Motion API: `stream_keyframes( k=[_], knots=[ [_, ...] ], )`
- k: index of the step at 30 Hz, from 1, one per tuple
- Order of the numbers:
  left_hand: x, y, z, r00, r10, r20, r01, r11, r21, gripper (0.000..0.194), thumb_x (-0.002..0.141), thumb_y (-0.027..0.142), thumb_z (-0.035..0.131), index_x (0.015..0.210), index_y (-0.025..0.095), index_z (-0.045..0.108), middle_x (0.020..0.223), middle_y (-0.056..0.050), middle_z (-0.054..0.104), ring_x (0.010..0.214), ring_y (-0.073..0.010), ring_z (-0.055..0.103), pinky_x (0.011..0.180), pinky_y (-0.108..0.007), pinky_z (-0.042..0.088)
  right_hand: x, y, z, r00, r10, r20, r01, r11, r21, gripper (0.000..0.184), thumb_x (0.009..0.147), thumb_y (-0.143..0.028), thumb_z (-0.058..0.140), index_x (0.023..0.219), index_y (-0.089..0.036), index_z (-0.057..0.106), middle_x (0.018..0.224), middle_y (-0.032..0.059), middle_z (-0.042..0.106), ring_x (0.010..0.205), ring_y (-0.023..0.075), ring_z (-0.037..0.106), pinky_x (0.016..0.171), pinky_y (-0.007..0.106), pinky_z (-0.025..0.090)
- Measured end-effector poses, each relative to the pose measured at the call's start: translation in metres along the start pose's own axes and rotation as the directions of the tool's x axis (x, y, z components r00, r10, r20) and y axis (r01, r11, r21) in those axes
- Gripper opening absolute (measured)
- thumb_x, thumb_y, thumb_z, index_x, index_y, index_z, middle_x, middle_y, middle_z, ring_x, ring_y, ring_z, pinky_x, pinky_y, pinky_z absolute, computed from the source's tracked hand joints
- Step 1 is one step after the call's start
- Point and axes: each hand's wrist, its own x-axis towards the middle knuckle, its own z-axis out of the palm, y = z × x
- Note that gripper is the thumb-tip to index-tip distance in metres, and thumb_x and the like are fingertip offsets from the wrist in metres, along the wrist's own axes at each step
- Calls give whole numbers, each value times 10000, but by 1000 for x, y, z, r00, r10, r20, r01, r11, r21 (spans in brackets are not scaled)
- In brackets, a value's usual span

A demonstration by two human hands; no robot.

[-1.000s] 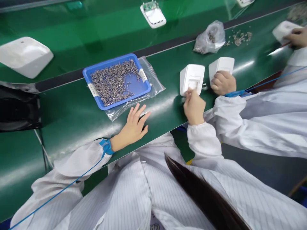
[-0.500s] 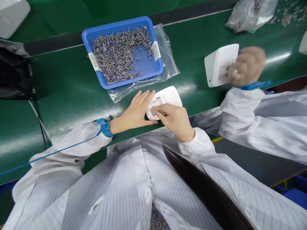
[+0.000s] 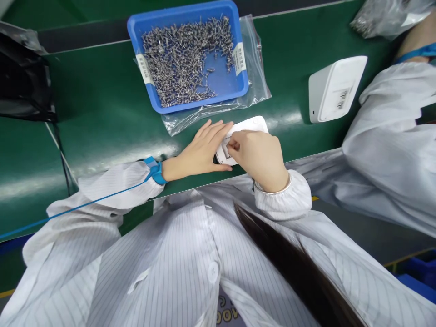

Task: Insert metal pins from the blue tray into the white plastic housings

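A white plastic device housing (image 3: 252, 123) lies flat near the table's front edge, a recess in its face. My left hand (image 3: 200, 152) braces its left end, fingers along the far side and thumb stretched along the near side. Over the recess, my right hand (image 3: 260, 156) is closed in a pinch, fingertips down at the opening. Whatever sits between those fingertips is hidden. Just beyond my hands stands a blue tray (image 3: 223, 81) with many small metal pieces (image 3: 177, 59), resting partly on a clear zip bag (image 3: 257, 86).
Another white housing (image 3: 335, 93) stands to the right, barcode labels on its face. A co-worker's arm (image 3: 402, 95) reaches beyond it towards a plastic bag of metal parts (image 3: 381, 20). A black object (image 3: 23, 77) with cables sits at the left. A blue cord trails from my left wristband (image 3: 156, 170).
The white housing came from the right to lie between my hands, and my left hand took hold of its end. My right fingertips moved into the recess. The co-worker's hand left the other housing.
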Motion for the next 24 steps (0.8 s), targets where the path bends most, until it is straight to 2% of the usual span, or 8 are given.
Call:
stream_keyframes(
  k=[3, 7, 16, 24],
  knots=[
    [1, 1, 1, 1000, -7, -16, 6, 999, -31, 1131, 725, 774, 696, 1584, 212, 222, 1608, -165, 340, 1522, -398, 270, 1273, -628, 107, 3, -3, 4, 1000, 3, -11, -2, 999, 50, 277, 919, -288, 439, 938, -190, 697, 859, 81, 726, 704, 204, 595, 601, 311, 268],
    [2, 3, 2, 999, -21, -35, 19, 999, -46, 1107, 718, 725, 744, 1571, 206, 264, 1599, -161, 361, 1512, -400, 294, 1276, -627, 124, 4, -9, 11, 997, 77, -10, -76, 993, 89, 287, 934, -315, 429, 1012, -177, 668, 907, 89, 725, 726, 216, 610, 615, 308, 299],
    [0, 2, 2, 999, 28, -29, -27, 999, 37, 1134, 754, 746, 693, 1597, 190, 176, 1601, -181, 354, 1513, -388, 297, 1265, -619, 168, -4, -3, 17, 992, 103, -74, -96, 991, 96, 259, 977, -373, 484, 913, -187, 652, 902, 55, 741, 747, 197, 652, 601, 293, 275],
    [0, 6, 1, 1000, 17, -15, -16, 998, 56, 1119, 779, 734, 674, 1602, 168, 170, 1600, -185, 356, 1515, -384, 289, 1267, -608, 155, -3, 0, 20, 997, 16, -69, -7, 993, 121, 237, 975, -334, 505, 900, -178, 667, 911, 47, 750, 751, 186, 661, 603, 287, 282]
  ],
)
